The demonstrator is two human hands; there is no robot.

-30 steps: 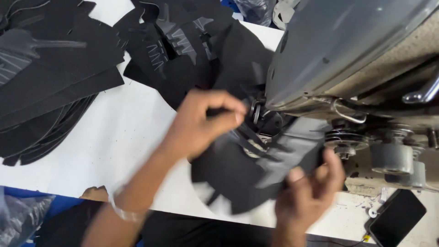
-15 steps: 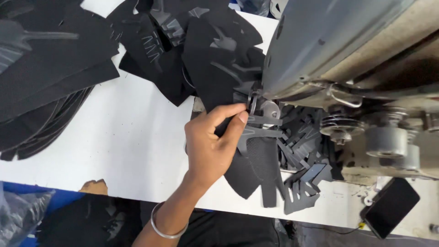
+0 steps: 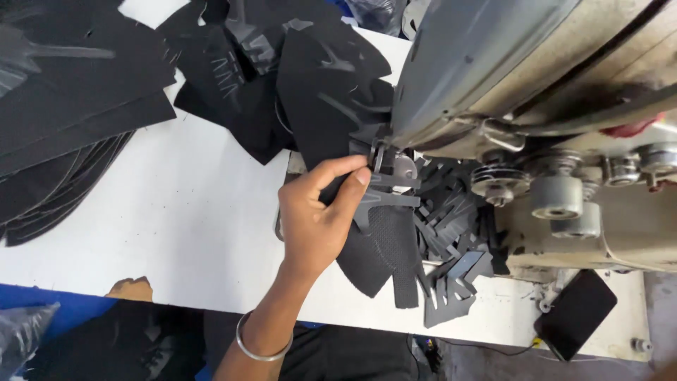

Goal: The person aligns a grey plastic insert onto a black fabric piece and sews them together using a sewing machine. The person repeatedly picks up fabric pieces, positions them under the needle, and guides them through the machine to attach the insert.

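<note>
Now that our right hand has dropped out of view, we work with the left hand (image 3: 321, 215) alone, its grip pinched on the black mesh shoe-upper piece (image 3: 381, 243), which has shifted up to the presser foot (image 3: 384, 159) of the grey sewing machine (image 3: 493, 77); the piece looks set for stitching. Cut black trim pieces (image 3: 455, 233) lie heaped just beside it on the white counter (image 3: 190, 226), with black fabric panels (image 3: 63, 92) stacked well to the left. We see no containers; a dark phone (image 3: 577, 314) lies at the counter's edge
</note>
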